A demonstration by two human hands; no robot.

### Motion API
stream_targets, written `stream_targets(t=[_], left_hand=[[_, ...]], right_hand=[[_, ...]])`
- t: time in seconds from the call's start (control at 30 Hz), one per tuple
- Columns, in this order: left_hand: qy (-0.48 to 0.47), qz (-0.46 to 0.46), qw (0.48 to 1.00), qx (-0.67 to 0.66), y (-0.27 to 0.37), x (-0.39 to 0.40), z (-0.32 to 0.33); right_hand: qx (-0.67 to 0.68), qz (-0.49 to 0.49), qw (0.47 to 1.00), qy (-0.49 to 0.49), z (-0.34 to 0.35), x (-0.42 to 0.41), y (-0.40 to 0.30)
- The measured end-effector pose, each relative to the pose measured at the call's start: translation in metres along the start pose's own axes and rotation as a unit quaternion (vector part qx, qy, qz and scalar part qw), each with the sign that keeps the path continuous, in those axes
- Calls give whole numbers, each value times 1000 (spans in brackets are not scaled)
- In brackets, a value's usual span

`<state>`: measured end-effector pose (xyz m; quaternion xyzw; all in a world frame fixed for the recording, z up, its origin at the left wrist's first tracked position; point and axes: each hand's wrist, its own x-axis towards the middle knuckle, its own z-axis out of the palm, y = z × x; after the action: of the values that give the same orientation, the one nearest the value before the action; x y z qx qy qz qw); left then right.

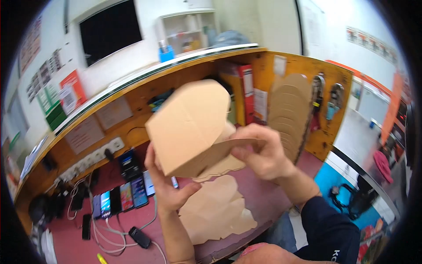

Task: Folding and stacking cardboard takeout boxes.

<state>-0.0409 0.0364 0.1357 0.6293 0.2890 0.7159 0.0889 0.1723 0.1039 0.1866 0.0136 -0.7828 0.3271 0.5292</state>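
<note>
Both of my hands hold a partly folded brown cardboard takeaway box (188, 122) above the desk. My left hand (171, 184) grips its lower left side, thumb towards the near edge. With thumb and fingers, my right hand (260, 151) pinches a curved flap at the right. Below lie flat, unfolded cardboard blanks (217, 211) on the red desk top. A tall row of nested cardboard pieces (288, 112) stands behind my right hand, against the wooden side panel.
Several phones (126, 197) with white cables lie at the left, near a power strip (89, 161) and a dark card-terminal-like device (130, 165). A red binder (246, 94) stands under the shelf (158, 71). Keys and tools hang on the side panel (324, 132).
</note>
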Motion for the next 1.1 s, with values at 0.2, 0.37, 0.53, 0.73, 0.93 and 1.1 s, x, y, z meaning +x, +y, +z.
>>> stream_targets(t=[0.2, 0.37, 0.53, 0.73, 0.93, 1.1], left_hand=[[-66, 66, 993, 76, 9, 3, -7], [-94, 83, 988, 94, 16, 2, 0], [-108, 66, 985, 114, 28, 1, 2], [-125, 94, 981, 118, 30, 3, -1], [-132, 82, 979, 130, 25, 2, 2], [-142, 69, 979, 126, 23, 1, 5]], right_hand=[[-443, -153, 884, -5, -95, 58, -76], [-441, -10, 897, -11, -173, 98, -103], [-380, 123, 912, -94, -222, 93, -93], [-404, 216, 886, -78, -224, 82, -98], [-420, 237, 871, -90, -221, 83, -102], [-323, 273, 901, -95, -214, 75, -80]])
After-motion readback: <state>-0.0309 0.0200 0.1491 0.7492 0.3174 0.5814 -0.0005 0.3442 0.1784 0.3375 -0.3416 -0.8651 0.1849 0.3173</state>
